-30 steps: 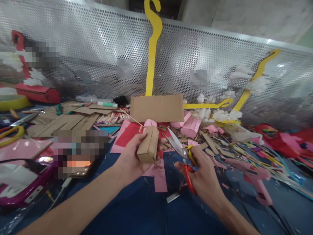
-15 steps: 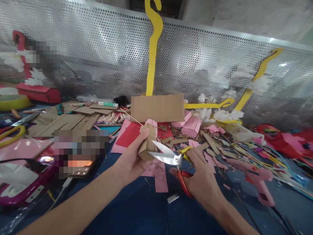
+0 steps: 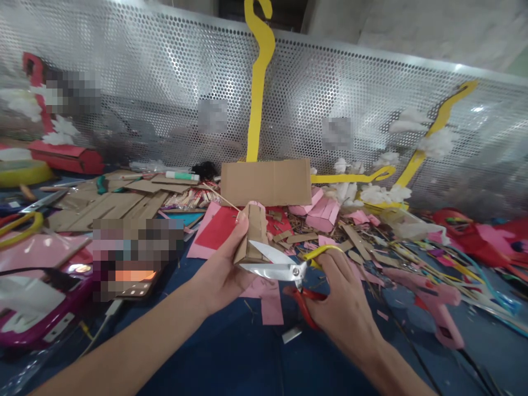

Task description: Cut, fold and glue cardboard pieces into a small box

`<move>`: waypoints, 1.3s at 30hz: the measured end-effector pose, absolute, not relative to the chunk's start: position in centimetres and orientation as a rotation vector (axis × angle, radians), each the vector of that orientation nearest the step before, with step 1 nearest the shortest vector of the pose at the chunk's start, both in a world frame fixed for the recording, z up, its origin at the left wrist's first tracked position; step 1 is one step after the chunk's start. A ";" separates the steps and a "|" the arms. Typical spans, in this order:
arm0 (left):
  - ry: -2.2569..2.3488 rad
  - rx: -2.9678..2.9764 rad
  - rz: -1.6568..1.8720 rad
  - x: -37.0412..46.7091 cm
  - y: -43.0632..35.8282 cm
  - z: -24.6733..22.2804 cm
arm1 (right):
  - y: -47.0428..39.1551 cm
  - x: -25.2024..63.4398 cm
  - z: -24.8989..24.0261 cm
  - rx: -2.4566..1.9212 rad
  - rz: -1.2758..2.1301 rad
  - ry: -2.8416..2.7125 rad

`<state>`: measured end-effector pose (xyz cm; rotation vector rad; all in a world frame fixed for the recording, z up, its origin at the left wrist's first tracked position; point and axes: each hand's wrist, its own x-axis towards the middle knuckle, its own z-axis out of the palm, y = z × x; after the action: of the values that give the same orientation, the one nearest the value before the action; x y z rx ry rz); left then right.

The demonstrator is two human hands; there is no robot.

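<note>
Near the centre, my left hand (image 3: 225, 269) is wrapped round a small folded cardboard piece (image 3: 256, 225), its thumb on the left side. My right hand (image 3: 340, 297) grips scissors (image 3: 284, 269) with one yellow and one red handle. The blades are spread and point left, across the lower end of the cardboard piece; whether they touch it I cannot tell. Pink paper (image 3: 271, 308) lies below the blades. Behind the hands stands a cardboard box (image 3: 266, 182) with a tall yellow hook-shaped strip (image 3: 258, 99) rising behind it.
A pink glue gun (image 3: 433, 300) lies at the right with its cord. Cardboard and paper scraps (image 3: 305, 237) litter the blue table (image 3: 247, 366). At the left are a lit device (image 3: 134, 275), a purple object (image 3: 74, 308) and flat cardboard (image 3: 111, 212). A perforated metal panel (image 3: 165, 110) stands behind.
The scissors have shifted slightly left, and their blades now overlap the lower end of the cardboard piece more. The cardboard piece has tilted a little in my left hand.
</note>
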<state>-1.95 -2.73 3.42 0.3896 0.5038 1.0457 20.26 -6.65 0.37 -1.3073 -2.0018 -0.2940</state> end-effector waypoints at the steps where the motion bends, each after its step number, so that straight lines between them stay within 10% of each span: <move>1: 0.509 0.388 1.041 -1.9 -2.7 3.5 | -6.6 20.3 0.4 -1.300 -0.298 -2.002; 39: 0.506 0.348 1.065 -1.6 -3.0 4.1 | -6.9 20.4 0.9 -1.259 -0.445 -2.022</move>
<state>-1.56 -3.03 4.06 0.3481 0.5056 1.0645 20.38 -6.93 0.91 -1.2592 -2.0220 -0.4449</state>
